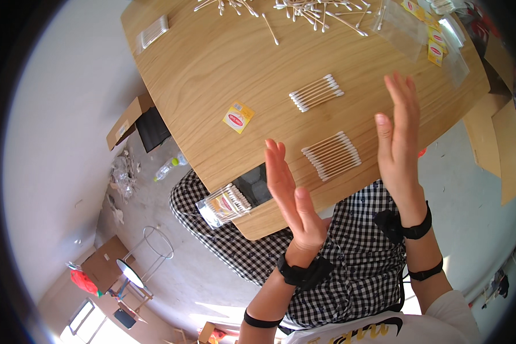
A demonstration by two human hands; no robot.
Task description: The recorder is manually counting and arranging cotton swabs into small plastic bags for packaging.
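Observation:
My left hand point(292, 198) is raised over the table's near edge, fingers stretched out, holding nothing. My right hand point(400, 135) is up to the right, also empty, with palm turned inward and fingers extended. Between them on the wood lies a flat row of cotton swabs point(331, 156), side by side. Farther back sits a second, smaller row of cotton swabs point(316, 93). A yellow and white card point(238, 117) rests left of it. Beside my left hand, a clear packet of cotton swabs point(223, 205) lies at the edge, next to a dark flat object point(253, 184) partly hidden by that hand.
Loose cotton swabs point(321, 12) are piled at the far side. Clear plastic bags point(404, 31) and yellow cards point(436, 53) lie far right. Another packet of swabs point(153, 32) sits far left. Cardboard boxes point(490, 137) stand beyond the table point(206, 74); a bottle point(167, 168) lies on the floor.

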